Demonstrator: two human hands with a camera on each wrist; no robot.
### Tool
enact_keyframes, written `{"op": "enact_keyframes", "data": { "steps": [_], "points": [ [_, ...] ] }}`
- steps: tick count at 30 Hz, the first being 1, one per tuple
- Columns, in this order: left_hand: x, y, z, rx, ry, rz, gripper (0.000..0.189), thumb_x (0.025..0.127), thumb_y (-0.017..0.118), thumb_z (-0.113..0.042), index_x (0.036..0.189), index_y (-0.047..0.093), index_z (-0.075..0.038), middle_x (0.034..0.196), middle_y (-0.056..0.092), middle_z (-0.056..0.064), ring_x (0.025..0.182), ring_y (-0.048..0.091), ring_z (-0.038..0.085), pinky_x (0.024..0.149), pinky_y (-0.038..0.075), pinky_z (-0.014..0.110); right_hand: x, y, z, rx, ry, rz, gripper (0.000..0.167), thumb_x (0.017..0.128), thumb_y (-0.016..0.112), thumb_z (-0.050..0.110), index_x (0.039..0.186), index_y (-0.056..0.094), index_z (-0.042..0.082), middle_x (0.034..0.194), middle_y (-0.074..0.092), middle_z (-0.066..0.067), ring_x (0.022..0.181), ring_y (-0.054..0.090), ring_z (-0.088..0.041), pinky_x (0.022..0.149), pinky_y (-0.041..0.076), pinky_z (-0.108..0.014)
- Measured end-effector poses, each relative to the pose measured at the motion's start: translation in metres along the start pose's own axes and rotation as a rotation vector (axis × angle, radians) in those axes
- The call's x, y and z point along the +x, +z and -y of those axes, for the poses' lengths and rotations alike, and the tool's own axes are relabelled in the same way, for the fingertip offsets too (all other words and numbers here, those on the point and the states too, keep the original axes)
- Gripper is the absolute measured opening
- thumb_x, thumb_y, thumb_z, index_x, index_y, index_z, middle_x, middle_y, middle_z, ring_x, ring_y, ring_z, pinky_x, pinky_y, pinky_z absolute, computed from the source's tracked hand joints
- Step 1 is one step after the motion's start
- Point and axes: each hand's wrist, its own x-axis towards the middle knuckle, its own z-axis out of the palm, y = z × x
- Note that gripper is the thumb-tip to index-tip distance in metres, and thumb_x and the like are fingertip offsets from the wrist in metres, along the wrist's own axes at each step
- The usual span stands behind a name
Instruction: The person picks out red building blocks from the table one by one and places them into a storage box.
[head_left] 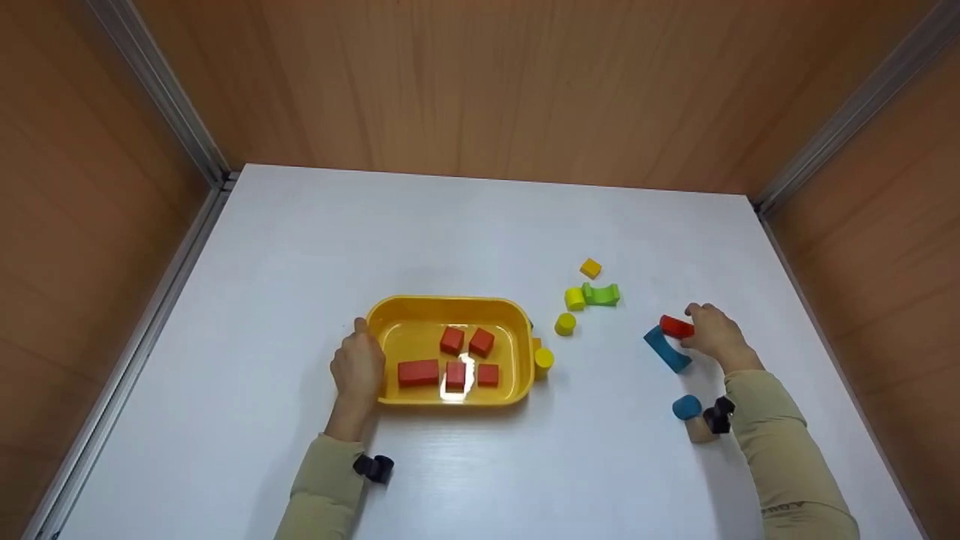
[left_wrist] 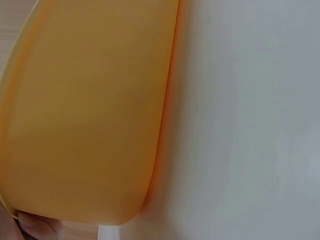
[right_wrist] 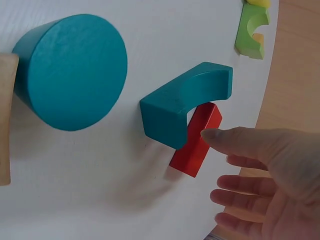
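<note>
My left hand (head_left: pixel 358 367) grips the left end of a yellow plastic tray (head_left: pixel 450 300), its fingers at the rim. Inside lie several red blocks (head_left: pixel 418 373). The left wrist view shows the tray's outer side (left_wrist: pixel 90 110), with fingertips (left_wrist: pixel 37 226) at its lower corner. On the right, my right hand (head_left: pixel 716 336) reaches over a red block (right_wrist: pixel 197 145); the thumb overlaps that block in the right wrist view, while the other fingers stand apart from it. This red block lies against a blue arched block (right_wrist: pixel 185 100).
Nearer the right forearm are a blue cylinder (head_left: pixel 687 407) and a plain wooden block (head_left: pixel 701 430). Right of the tray lie yellow cylinders (head_left: pixel 565 324), a green arched block (head_left: pixel 601 295) and an orange-yellow cube (head_left: pixel 590 268). Wooden panels (head_left: pixel 480 90) wall in the white table (head_left: pixel 360 232).
</note>
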Motion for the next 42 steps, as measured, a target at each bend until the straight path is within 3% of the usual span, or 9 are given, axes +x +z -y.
{"op": "enact_keyframes", "data": {
  "steps": [5, 20, 35, 42],
  "points": [
    [0.000, 0.000, 0.001, 0.002, 0.020, -0.015, 0.014, 0.089, 0.043, -0.003, 0.100, 0.045, 0.005, 0.072, 0.058, 0.020, 0.060, 0.059, 0.033, 0.047, 0.046, 0.041, 0.005, 0.004, -0.003, 0.018, 0.012, 0.047, 0.054, 0.076, 0.065, 0.006, 0.120, 0.039, -0.012, 0.110, 0.045, -0.033, 0.098, 0.046, -0.043, 0.087, 0.034, -0.054],
    [0.001, 0.001, 0.001, 0.004, -0.003, 0.010, 0.020, 0.089, 0.044, -0.004, 0.106, 0.044, 0.005, 0.076, 0.058, 0.019, 0.060, 0.058, 0.031, 0.051, 0.047, 0.041, 0.010, 0.012, -0.003, 0.033, 0.022, 0.096, 0.053, 0.078, 0.062, 0.005, 0.122, 0.038, -0.011, 0.112, 0.045, -0.033, 0.101, 0.044, -0.045, 0.087, 0.034, -0.055],
    [-0.002, 0.000, 0.001, -0.024, 0.019, -0.041, 0.017, 0.087, 0.044, -0.002, 0.103, 0.045, 0.006, 0.071, 0.058, 0.019, 0.058, 0.058, 0.033, 0.047, 0.046, 0.042, 0.014, 0.018, -0.003, -0.011, -0.009, 0.047, 0.033, 0.080, 0.057, 0.000, 0.110, 0.047, -0.011, 0.100, 0.052, -0.029, 0.090, 0.050, -0.040, 0.084, 0.038, -0.053],
    [-0.001, 0.000, 0.000, -0.015, 0.001, -0.017, 0.020, 0.088, 0.043, -0.003, 0.106, 0.045, 0.005, 0.073, 0.058, 0.019, 0.060, 0.059, 0.032, 0.049, 0.046, 0.041, 0.014, 0.020, -0.006, 0.012, -0.003, 0.036, 0.031, 0.081, 0.057, 0.000, 0.109, 0.048, -0.011, 0.101, 0.053, -0.029, 0.091, 0.050, -0.039, 0.084, 0.039, -0.051]
  ]
}}
